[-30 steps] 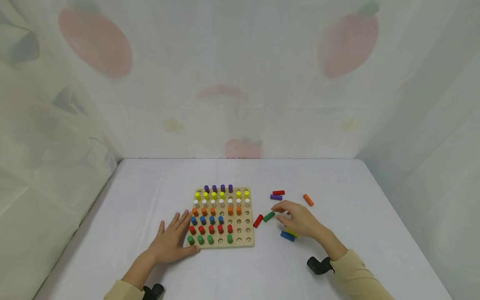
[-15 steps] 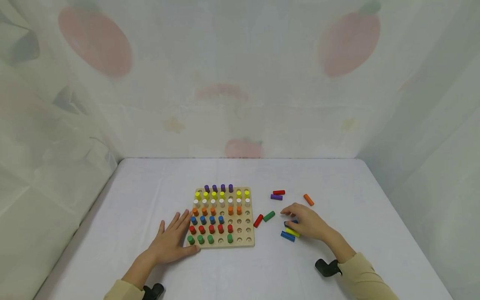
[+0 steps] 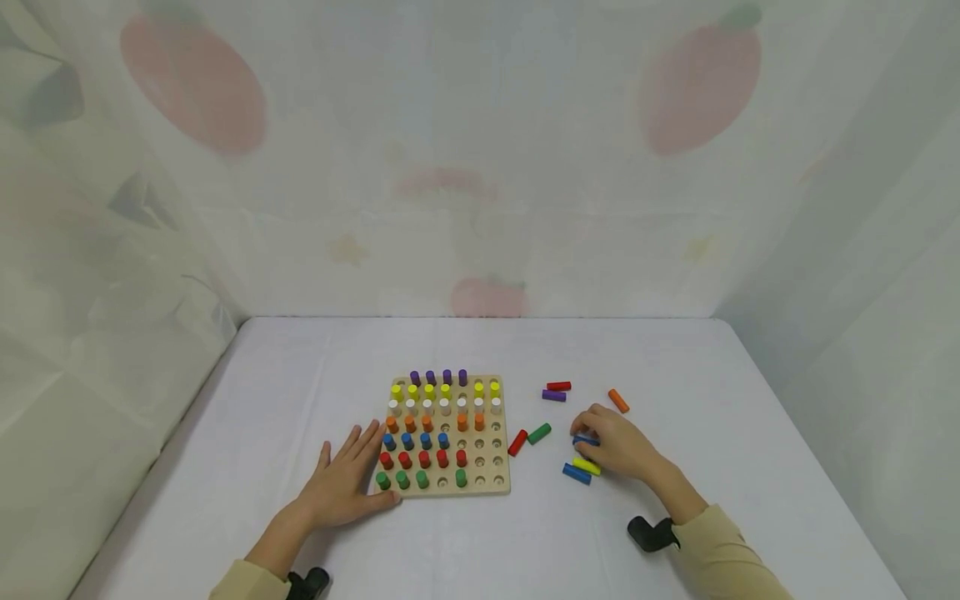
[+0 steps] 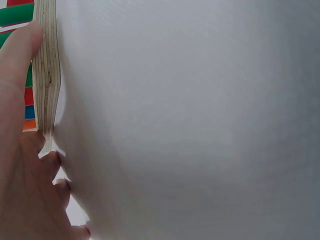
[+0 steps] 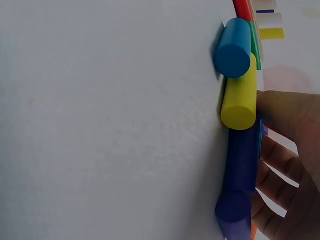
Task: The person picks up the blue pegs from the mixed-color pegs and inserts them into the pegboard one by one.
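Observation:
My left hand (image 3: pixel 341 487) lies spread at the left edge of a wooden pegboard (image 3: pixel 469 491), thumb at its near corner. In the left wrist view, the thumb rests against the board's layered edge (image 4: pixel 47 75). Standing in the board are rows of purple, yellow, white, orange, blue, red and green pegs, with bare holes mostly at the right. My right hand (image 3: pixel 618 446) pinches a blue peg (image 3: pixel 584 440) between thumb and curled fingers, close over the table. Just nearer lie a yellow peg (image 3: pixel 587 466) and another blue peg (image 3: pixel 577 474).
Between board and right hand lie a red peg (image 3: pixel 517 442) and a green peg (image 3: pixel 539 433). Farther back are another red peg (image 3: pixel 558 386), a purple peg (image 3: pixel 554 396) and an orange peg (image 3: pixel 618 401). Patterned cloth (image 3: pixel 480 208) hangs behind the white table (image 3: pixel 300 358).
My right hand has drawn back rightward from beside the green peg and taken hold of the blue peg, which now sits farther from the yellow one. The left hand stays put.

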`<action>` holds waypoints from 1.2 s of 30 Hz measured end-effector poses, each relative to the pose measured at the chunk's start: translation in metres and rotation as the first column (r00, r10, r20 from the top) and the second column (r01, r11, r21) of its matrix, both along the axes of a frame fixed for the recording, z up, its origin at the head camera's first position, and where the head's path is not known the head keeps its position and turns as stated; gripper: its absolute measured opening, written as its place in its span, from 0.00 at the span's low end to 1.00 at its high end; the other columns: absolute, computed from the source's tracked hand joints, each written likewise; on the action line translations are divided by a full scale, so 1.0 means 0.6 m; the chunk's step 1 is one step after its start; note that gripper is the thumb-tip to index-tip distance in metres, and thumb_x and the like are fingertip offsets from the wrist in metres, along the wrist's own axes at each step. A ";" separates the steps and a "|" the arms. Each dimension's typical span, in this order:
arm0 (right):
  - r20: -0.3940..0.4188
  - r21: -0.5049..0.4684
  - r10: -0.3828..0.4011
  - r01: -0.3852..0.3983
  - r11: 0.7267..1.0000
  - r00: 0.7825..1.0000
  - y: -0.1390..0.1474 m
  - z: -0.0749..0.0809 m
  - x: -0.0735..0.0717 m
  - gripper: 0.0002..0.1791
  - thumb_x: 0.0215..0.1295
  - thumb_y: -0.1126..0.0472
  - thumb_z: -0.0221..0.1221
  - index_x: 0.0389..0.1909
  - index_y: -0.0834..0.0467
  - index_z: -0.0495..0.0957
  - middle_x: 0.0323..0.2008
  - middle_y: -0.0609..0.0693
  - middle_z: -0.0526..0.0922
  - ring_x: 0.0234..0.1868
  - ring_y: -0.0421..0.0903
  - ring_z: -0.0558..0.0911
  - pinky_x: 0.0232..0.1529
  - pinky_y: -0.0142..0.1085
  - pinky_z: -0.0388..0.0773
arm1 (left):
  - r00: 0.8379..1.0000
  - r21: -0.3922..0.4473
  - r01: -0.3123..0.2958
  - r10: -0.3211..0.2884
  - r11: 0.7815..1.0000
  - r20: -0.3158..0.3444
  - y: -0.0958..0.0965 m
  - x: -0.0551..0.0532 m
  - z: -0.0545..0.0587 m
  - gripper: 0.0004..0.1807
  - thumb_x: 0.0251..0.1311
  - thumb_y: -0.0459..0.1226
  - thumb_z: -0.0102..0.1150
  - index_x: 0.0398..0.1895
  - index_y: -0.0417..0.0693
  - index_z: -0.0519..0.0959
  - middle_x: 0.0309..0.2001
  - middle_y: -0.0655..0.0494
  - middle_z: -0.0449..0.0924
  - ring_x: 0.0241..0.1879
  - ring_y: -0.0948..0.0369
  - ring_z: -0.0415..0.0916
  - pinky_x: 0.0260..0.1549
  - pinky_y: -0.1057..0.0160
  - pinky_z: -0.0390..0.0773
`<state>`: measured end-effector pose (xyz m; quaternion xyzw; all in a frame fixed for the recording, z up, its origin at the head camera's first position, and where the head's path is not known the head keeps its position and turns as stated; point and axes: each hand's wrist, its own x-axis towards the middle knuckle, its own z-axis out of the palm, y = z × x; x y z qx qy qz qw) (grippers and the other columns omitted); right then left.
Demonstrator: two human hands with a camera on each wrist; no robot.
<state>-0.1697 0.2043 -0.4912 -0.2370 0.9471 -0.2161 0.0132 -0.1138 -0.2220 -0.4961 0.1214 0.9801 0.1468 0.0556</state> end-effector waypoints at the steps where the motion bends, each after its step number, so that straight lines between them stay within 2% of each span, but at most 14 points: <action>1: 0.005 0.005 -0.008 0.008 1.000 1.000 0.000 0.000 -0.001 0.09 0.49 0.56 0.62 0.33 0.48 0.76 0.28 0.38 0.70 0.30 0.35 0.70 0.32 0.26 0.72 | 1.000 0.000 -0.001 0.001 1.000 0.001 0.000 0.000 0.000 0.57 0.32 0.73 0.47 0.67 0.55 0.48 0.68 0.56 0.45 0.66 0.49 0.41 0.54 0.33 0.38; 8: 0.039 -0.011 -0.040 0.040 0.999 0.998 0.001 0.001 -0.008 0.08 0.50 0.58 0.62 0.32 0.48 0.76 0.26 0.40 0.70 0.27 0.36 0.68 0.27 0.25 0.70 | 1.000 -0.004 -0.004 0.004 1.000 0.006 0.001 0.000 0.000 0.57 0.32 0.73 0.47 0.67 0.55 0.48 0.68 0.56 0.45 0.66 0.49 0.41 0.54 0.34 0.37; 18: 0.047 -0.022 -0.066 0.068 0.997 0.997 0.004 -0.005 -0.018 0.07 0.51 0.57 0.61 0.32 0.46 0.77 0.25 0.37 0.69 0.26 0.35 0.68 0.28 0.26 0.70 | 1.000 -0.005 -0.005 0.005 1.000 0.001 0.002 0.000 0.001 0.57 0.32 0.73 0.47 0.67 0.55 0.48 0.68 0.56 0.45 0.66 0.49 0.41 0.54 0.34 0.37; 28: 0.046 -0.068 -0.036 0.039 0.997 0.998 0.000 0.004 -0.019 0.07 0.53 0.58 0.60 0.34 0.48 0.76 0.25 0.36 0.72 0.26 0.36 0.69 0.27 0.26 0.70 | 1.000 -0.005 -0.006 0.006 1.000 -0.002 0.001 0.000 -0.001 0.57 0.32 0.73 0.47 0.67 0.55 0.48 0.68 0.56 0.45 0.66 0.49 0.41 0.54 0.34 0.37; 36: -0.001 -0.115 -0.018 0.018 0.993 1.000 -0.019 0.011 -0.017 0.09 0.54 0.58 0.58 0.38 0.50 0.76 0.28 0.36 0.73 0.28 0.37 0.70 0.29 0.25 0.71 | 1.000 -0.003 -0.009 0.009 1.000 -0.001 0.002 0.000 -0.001 0.57 0.32 0.73 0.47 0.67 0.55 0.49 0.68 0.56 0.45 0.66 0.49 0.42 0.54 0.34 0.37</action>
